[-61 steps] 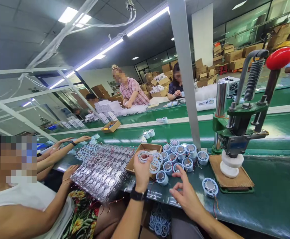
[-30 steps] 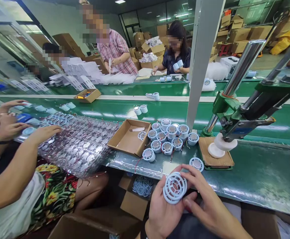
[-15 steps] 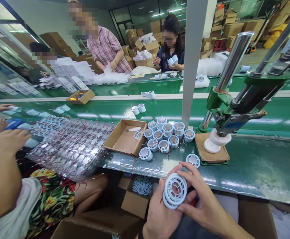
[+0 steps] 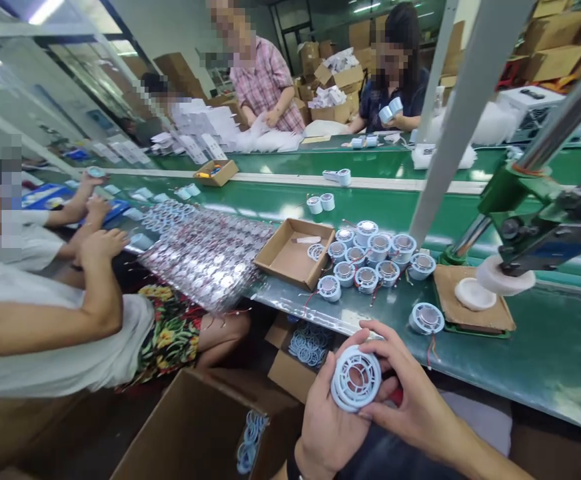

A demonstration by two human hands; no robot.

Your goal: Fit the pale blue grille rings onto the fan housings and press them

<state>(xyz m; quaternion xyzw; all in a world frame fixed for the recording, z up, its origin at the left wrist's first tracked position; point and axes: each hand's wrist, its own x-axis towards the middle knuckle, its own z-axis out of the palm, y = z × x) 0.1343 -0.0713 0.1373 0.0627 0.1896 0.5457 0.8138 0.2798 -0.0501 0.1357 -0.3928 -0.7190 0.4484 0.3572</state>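
Observation:
My left hand (image 4: 320,420) cradles light-blue round plastic grilles (image 4: 339,385), with spokes and an open centre; two rims seem to overlap there. My right hand (image 4: 413,383) grips the same grilles from the right, its fingertips on the rim. Just beyond my hands, a light-blue round motor housing (image 4: 426,318) with a silver disc on top sits on the green bench (image 4: 475,360), its wires hanging over the edge. Several similar housings (image 4: 366,279) stand grouped further left.
A hand press (image 4: 515,227) with a white pad stands over a board (image 4: 448,280) at right. Left of the housings are a shallow cardboard tray (image 4: 265,260) and wrapped silver discs (image 4: 215,253). Open cartons (image 4: 185,427) with blue rings lie below. A co-worker (image 4: 60,327) sits at left.
The view has swung left, so the bench things appear further right and the co-worker at left shows more. Both my hands stay on the grilles, with little change of grip.

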